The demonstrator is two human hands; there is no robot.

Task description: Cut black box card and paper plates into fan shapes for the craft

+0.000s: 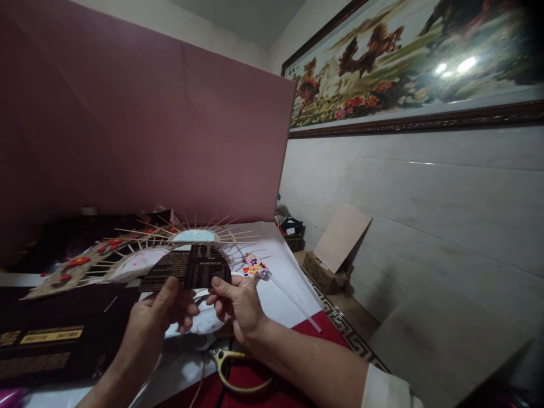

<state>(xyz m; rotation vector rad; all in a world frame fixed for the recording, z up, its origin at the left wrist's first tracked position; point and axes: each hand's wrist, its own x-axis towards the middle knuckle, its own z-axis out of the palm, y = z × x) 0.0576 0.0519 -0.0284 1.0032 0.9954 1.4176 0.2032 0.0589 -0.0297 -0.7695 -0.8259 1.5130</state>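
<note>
A dark round-edged piece of printed cardboard (176, 267) is held up over the table. My left hand (159, 309) grips its lower left edge, thumb on top and fingers underneath. At the lower right edge, my right hand (244, 309) pinches the cardboard between thumb and fingers. Just behind it lies a twine-and-stick piece with a pale blue centre (194, 236), its thin sticks fanning outward. Beside that is a larger stick-and-twine weaving (80, 262) with red flowers. Yellow-handled scissors (244, 389) rest below my right hand, their blades partly hidden.
A black printed box (55, 345) occupies the left. A floral-patterned item (255, 266) lies near a translucent stick (295, 301) on the white sheet. A pink board (170, 124) rises behind the table. Cardboard (343, 238) leans by the wall at right.
</note>
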